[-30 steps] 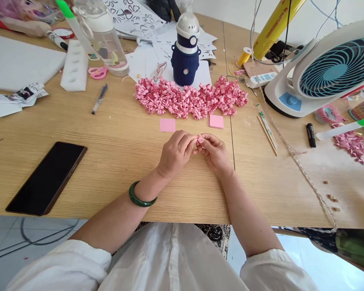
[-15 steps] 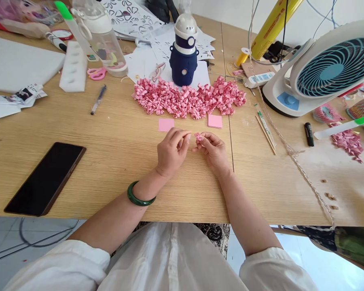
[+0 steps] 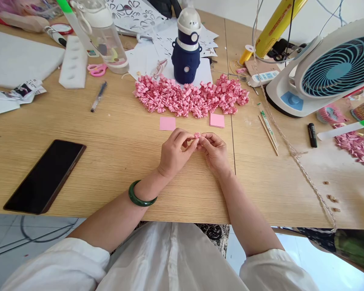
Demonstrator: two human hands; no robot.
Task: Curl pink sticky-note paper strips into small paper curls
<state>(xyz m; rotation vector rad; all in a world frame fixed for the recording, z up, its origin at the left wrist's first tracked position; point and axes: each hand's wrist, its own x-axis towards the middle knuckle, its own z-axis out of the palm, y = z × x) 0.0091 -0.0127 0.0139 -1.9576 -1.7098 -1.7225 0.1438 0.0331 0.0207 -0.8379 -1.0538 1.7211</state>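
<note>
In the head view, we hold both hands close together above the wooden table, with our forearms coming in from the near edge. Our left hand has its thumb and forefinger drawn to a narrow pinch, the tips meeting on a small pink piece. Our right hand pinches the same piece from the other side, thumb against forefinger. The piece sits between the two sets of fingertips, mostly hidden by them, so we cannot make out its full shape. On our left forearm, near the wrist, is a dark green bangle.

Just beyond our hands lie a flat pink paper on the left and a small stack of pink paper on the right. Behind these spreads a long heap of curled pink pieces, and at its far side stands a navy flask, upright.

To our left lie a dark phone, a pen and pink scissors, the scissors beside a clear bottle. To our right we have thin wooden sticks, a twisted cord, a black marker and a white fan tilted back.
</note>
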